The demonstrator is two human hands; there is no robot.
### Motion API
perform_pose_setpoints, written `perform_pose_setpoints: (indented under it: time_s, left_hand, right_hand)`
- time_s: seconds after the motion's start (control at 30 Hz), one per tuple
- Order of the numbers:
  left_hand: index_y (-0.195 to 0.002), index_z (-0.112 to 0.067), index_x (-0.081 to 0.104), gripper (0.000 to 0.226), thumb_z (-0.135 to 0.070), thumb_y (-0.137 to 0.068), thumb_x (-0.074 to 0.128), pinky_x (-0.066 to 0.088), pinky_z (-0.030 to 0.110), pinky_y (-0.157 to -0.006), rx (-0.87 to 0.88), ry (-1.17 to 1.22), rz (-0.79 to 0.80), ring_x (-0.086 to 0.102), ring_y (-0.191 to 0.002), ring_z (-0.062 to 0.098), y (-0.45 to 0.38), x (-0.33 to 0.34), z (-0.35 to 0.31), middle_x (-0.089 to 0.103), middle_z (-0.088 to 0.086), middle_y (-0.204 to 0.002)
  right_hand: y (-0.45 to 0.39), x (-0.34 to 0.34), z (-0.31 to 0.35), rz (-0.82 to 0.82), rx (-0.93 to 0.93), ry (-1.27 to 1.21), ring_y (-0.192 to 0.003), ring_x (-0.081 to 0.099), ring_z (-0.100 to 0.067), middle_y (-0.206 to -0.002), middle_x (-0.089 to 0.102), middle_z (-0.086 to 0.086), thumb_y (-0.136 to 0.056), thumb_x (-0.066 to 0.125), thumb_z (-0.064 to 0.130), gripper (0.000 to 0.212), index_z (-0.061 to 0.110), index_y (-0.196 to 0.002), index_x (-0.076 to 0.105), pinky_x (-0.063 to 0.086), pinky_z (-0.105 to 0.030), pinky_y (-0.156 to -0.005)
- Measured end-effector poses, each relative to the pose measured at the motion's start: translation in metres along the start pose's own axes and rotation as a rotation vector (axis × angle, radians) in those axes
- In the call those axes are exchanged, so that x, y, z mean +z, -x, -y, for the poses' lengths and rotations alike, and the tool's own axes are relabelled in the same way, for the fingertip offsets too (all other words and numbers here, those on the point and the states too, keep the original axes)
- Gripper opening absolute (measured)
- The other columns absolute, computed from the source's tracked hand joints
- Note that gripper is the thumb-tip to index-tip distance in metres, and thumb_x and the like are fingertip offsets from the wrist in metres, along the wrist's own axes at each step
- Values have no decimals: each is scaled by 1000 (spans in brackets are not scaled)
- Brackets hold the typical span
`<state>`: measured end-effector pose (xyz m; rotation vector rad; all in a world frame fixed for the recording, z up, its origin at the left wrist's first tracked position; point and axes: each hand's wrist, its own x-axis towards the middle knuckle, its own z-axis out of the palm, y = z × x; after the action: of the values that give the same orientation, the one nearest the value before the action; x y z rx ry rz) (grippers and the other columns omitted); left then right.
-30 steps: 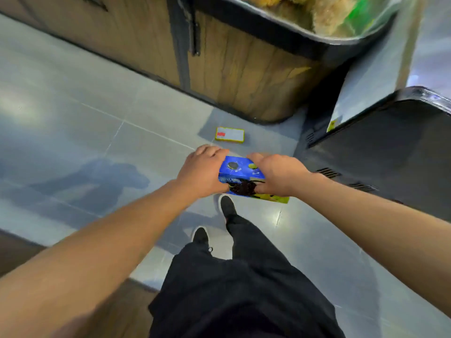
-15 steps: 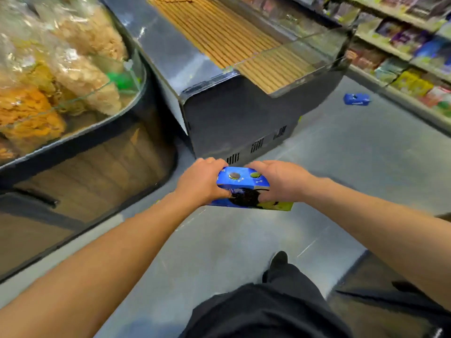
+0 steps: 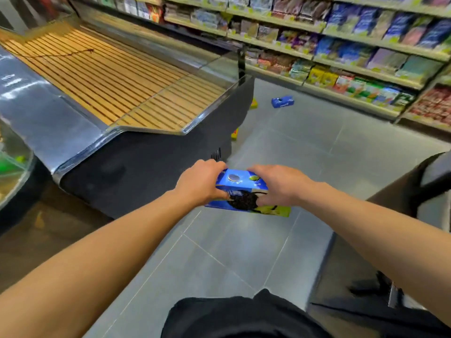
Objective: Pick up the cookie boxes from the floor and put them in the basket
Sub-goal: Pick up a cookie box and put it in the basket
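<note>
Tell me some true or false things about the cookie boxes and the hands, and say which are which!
1. Both hands hold one blue cookie box. True: the left hand and the right hand grip its two ends.
2. A blue box lies on the floor near the shelves. True.
3. The held box is red. False: it is blue with some yellow-green.
4. The basket is in view. False: none shows.
</note>
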<state>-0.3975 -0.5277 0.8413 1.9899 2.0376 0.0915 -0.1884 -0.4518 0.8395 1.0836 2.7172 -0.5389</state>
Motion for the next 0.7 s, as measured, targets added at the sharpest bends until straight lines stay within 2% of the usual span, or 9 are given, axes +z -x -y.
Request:
perform_pose_setpoints:
  time_s: [0.1,0.27,0.37,0.43,0.53,0.6,0.7]
  left_hand:
    - [-118,-32,53,61,-51,-64,75,40,32,-65,60,6,29,51,-100,20,-53,-2,-25,56,-6,-106]
    - [-118,-31,54,62,-49,-64,76,42,30,-67,195,-6,84,52,-99,20,-156,-2,-65,58,-6,-105]
    - [-114,-30,56,57,-47,-64,76,41,29,-65,288,-8,116,54,-96,19,-231,1,-80,58,-6,-100]
    - [-113,-29,56,56,-46,-63,76,41,30,-65,349,-5,126,54,-96,21,-288,0,-87,59,-5,-101]
    - [-114,-27,57,58,-45,-63,77,47,33,-71,424,-3,137,54,-98,24,-356,-4,-96,61,0,-103]
    - [-115,-28,57,59,-45,-63,78,50,35,-77,471,-1,172,55,-99,24,-401,-9,-104,61,0,-105]
    - [-111,-27,59,55,-44,-62,78,48,32,-74,565,12,189,55,-95,21,-463,-19,-124,61,-2,-101]
  right_hand:
    - [-5,-16,-46,-11,60,-32,-109,57,-24,-122,58,5,-68,70,44,74,32,-135,41,51,-38,-82]
    - [-25,-29,-133,-36,176,-88,-101,59,-22,-115,60,7,-65,70,45,69,34,-128,42,49,-34,-72]
    - [-50,-40,-184,-43,272,-105,-102,59,-23,-114,60,7,-65,69,47,71,36,-129,41,53,-38,-78]
    - [-72,-53,-217,-69,337,-102,-103,59,-22,-118,60,7,-66,69,46,73,36,-133,40,52,-36,-79]
    - [-98,-74,-253,-91,405,-118,-102,59,-22,-117,61,8,-68,70,45,71,37,-133,41,48,-32,-73]
    - [-113,-86,-276,-115,463,-156,-101,60,-21,-113,61,10,-69,69,46,66,38,-129,42,47,-32,-71]
    - [-128,-102,-310,-174,563,-201,-96,60,-19,-109,62,10,-66,68,52,61,39,-121,44,53,-38,-73]
